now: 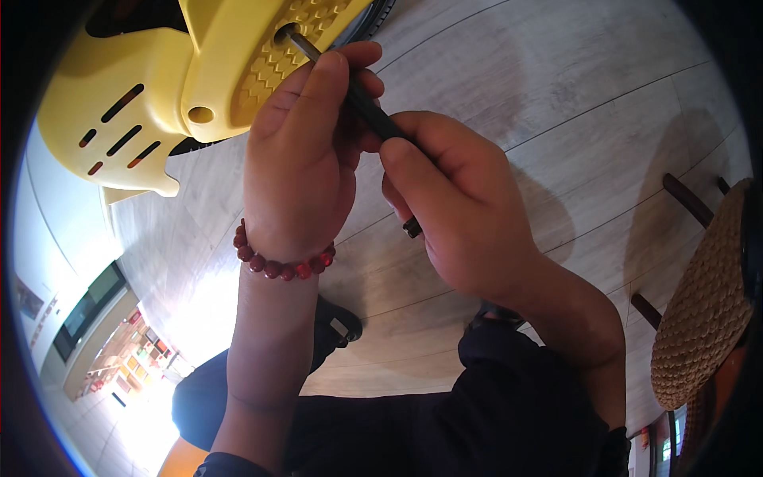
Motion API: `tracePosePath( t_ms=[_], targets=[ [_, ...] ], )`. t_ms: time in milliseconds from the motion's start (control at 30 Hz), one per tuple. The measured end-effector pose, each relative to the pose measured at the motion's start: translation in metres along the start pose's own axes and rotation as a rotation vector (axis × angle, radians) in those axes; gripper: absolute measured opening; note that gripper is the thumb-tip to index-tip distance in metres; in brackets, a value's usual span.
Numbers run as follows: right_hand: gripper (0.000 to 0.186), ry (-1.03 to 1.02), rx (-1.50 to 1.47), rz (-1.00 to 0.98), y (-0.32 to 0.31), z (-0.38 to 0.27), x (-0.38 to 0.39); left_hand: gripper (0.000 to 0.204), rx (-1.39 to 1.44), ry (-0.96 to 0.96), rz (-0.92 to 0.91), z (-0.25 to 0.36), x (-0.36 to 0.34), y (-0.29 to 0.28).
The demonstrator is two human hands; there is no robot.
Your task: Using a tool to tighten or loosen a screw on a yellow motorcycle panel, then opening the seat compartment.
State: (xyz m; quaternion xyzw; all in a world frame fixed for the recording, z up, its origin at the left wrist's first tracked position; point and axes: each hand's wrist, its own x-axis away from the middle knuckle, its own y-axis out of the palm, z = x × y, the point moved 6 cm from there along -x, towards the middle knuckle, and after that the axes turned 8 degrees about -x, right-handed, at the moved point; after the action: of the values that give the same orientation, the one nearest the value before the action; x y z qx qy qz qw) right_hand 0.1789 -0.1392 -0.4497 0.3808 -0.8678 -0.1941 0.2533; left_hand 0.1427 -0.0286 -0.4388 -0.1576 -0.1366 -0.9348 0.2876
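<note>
A yellow plastic body (222, 71) with slots, round holes and a honeycomb-textured strip fills the upper left. A dark screwdriver-like tool (369, 110) slants up from my hands, its metal shaft entering a round hole in the textured strip. How deep the tip sits is hidden. My left hand (294, 159), with a red bead bracelet on the wrist, closes round the tool's upper part, close to the yellow plastic. Lower down, my right hand (461, 199) grips the handle between thumb and fingers, and the handle's end shows below that hand.
Pale wood-look floor (572, 119) stretches beneath. A woven seat (703, 302) with dark legs stands at the right edge. Part of a black wheel (373, 20) shows behind the yellow body. My dark-clothed legs are below, and bright light glares at lower left.
</note>
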Motion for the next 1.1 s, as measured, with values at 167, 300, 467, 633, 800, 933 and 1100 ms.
tracePosePath(
  t_ms=[167, 300, 467, 633, 800, 933, 1100],
  targets=[
    [0.02, 0.144, -0.104, -0.034, 0.004, 0.002, -0.001, 0.029, 0.016, -0.005, 0.032, 0.0, 0.0, -0.002],
    [0.022, 0.199, -0.256, -0.051, 0.006, 0.006, -0.001, 0.029, -0.005, -0.007, 0.036, 0.0, 0.001, -0.004],
    [0.024, 0.336, -0.42, -0.053, 0.009, 0.009, 0.002, 0.033, 0.019, -0.029, -0.031, -0.001, 0.001, -0.006],
    [0.021, 0.414, -0.594, -0.086, 0.015, 0.012, 0.004, 0.033, -0.023, -0.036, -0.016, 0.004, 0.002, -0.005],
    [0.034, 0.579, -1.008, -0.209, 0.023, 0.021, 0.007, 0.034, -0.095, -0.026, 0.013, 0.004, 0.001, -0.001],
    [0.034, 0.57, -1.048, -0.241, 0.025, 0.019, 0.008, 0.028, -0.054, -0.017, 0.097, 0.005, 0.0, -0.001],
    [0.027, 0.45, -0.426, 0.009, 0.017, 0.01, 0.006, 0.033, -0.074, -0.06, -0.016, 0.003, 0.001, -0.005]
  ],
)
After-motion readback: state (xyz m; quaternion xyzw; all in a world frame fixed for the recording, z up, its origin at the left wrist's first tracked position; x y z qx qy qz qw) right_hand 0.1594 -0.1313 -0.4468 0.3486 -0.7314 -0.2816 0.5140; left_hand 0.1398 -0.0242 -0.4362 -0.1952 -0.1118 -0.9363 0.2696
